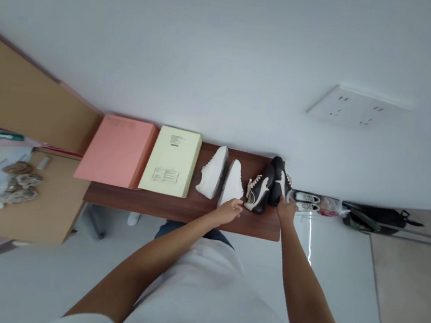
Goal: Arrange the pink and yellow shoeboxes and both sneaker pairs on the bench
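Observation:
Two black sneakers with cream stripes and laces lie on their sides, soles together, on a dark brown wooden board. My right hand holds the near end of the right black sneaker. My left hand is by the near end of a white shoe, its fingers partly stretched toward the left black sneaker. I cannot tell whether it touches either shoe. The other white shoe of the pair lies on its side to the left.
Left of the shoes lie a pale yellow box and a pink box. A wooden desk with papers and hair scrunchies stands left. The wall with a socket plate rises behind. More shoes and bags lie on the floor right.

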Demonstrator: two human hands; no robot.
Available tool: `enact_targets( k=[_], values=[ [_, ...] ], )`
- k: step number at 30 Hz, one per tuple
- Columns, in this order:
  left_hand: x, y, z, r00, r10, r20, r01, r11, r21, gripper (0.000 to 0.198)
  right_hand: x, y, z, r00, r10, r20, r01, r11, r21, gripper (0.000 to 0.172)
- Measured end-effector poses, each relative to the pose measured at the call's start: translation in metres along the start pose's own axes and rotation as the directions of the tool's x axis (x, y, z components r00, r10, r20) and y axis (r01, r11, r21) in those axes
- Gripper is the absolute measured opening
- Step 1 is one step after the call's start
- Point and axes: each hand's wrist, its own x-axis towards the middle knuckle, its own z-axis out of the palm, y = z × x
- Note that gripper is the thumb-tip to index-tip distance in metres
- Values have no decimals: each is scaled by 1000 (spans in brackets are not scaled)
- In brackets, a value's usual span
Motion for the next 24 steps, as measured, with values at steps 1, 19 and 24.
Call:
enact_targets(
  k=[1, 19, 24],
  values=[
    [-18, -1, -20, 998, -53, -24, 52, 998, -24, 37, -11, -2, 0, 997, -27, -76, 29, 999, 25, 64],
    [-171, -31, -300, 716, -47, -697, -196, 944, -265, 40, -295, -253, 138, 502, -707, 498, 774, 624, 107, 42],
    [-178, -15, -356, 747, 33, -664, -171, 975, -143, 41, -310, -312, 200, 463, -707, 535, 836, 549, 2, 71]
  ],
)
